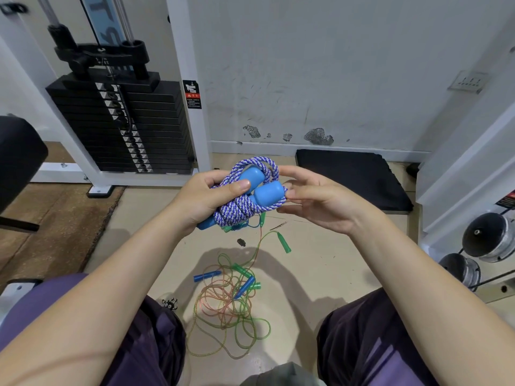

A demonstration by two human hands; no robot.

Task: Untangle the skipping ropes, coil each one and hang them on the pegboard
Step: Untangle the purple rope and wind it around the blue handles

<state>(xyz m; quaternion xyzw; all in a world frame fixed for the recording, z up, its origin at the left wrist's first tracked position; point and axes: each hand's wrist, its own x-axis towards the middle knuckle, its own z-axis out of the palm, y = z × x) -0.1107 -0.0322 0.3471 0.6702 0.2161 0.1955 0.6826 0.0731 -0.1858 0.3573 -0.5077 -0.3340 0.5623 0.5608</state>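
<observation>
My left hand (204, 200) grips a coiled blue-and-white braided skipping rope (239, 207) with two thick blue handles (266, 194), thumb pressed across the coil. Beside it my right hand (320, 199) touches the right handle's end, and its thumb and fingertips pinch the rope there. On the floor between my knees lies a tangle of thin green and orange ropes (227, 307), with green handles (283, 242) and blue handles (207, 275). No pegboard shows in this view.
A white weight machine with a black plate stack (122, 126) stands at the back left. A black mat (351, 176) lies against the wall. Dumbbells (485, 236) sit at the right, a black padded seat (19, 160) at the left.
</observation>
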